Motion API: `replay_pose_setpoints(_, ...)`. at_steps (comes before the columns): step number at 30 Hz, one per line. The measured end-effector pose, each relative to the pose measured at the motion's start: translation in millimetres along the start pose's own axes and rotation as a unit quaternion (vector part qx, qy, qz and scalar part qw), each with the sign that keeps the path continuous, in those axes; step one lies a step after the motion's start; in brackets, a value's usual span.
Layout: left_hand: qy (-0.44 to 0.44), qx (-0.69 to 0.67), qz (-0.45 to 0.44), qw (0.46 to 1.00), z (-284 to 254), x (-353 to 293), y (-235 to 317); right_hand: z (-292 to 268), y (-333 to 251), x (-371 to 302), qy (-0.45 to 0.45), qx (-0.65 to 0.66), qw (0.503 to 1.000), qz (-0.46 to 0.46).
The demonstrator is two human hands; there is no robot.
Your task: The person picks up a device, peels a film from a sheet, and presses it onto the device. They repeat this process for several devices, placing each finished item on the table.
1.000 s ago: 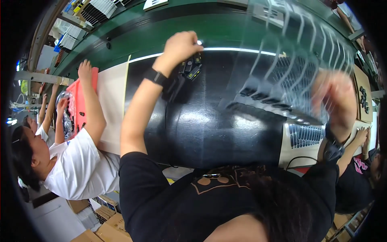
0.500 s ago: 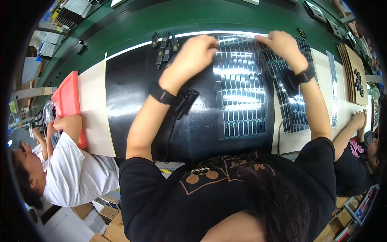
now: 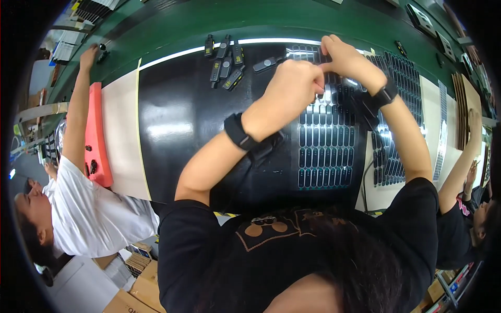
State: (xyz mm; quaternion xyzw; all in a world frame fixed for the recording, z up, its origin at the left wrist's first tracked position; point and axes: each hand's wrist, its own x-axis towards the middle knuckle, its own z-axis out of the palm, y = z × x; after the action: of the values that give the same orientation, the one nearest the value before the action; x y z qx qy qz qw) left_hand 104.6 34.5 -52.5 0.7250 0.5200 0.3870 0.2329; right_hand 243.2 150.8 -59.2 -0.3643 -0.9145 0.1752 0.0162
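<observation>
The left hand (image 3: 296,83) is turned palm down over the clear plastic sheet of dark, oblong film pieces (image 3: 326,161), its wrist lifted and its fingers curled inward to the right, with the tips bunched low above the upper part of the sheet. Its forearm rises from a bent elbow at the lower left and slants up to the right, with a black wrist strap (image 3: 239,131) around it. The right hand (image 3: 347,61) comes in from the other side, its forearm leaning up and to the left; its fingers reach toward the sheet's far end, while its thumb points at the left hand's bent fingers, so the two hands seem to meet there. Whether either hand pinches a film piece cannot be told, since the fingertips are partly hidden. The sheet lies on the glossy black mat (image 3: 182,130) covering the middle of the bench (image 3: 121,141), its columns running toward the person's body. Just left of the hands, a single black, elongated device (image 3: 267,64) lies on the mat, near a loose group of similar black devices (image 3: 225,65). More film sheets (image 3: 404,88) lie right of the right wrist.
</observation>
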Motion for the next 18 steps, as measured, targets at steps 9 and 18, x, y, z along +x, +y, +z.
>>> replay_pose_setpoints(9,0.189,-0.193,-0.071,0.960,-114.0,-14.2,46.6,22.3,-53.5,64.0,-0.009,0.108,0.954,-0.279)
replay_pose_setpoints(18,0.259,-0.345,-0.108,0.896,-110.2,-15.5,53.3,-46.6,-102.9,-10.5,0.106,0.462,0.872,-0.126)
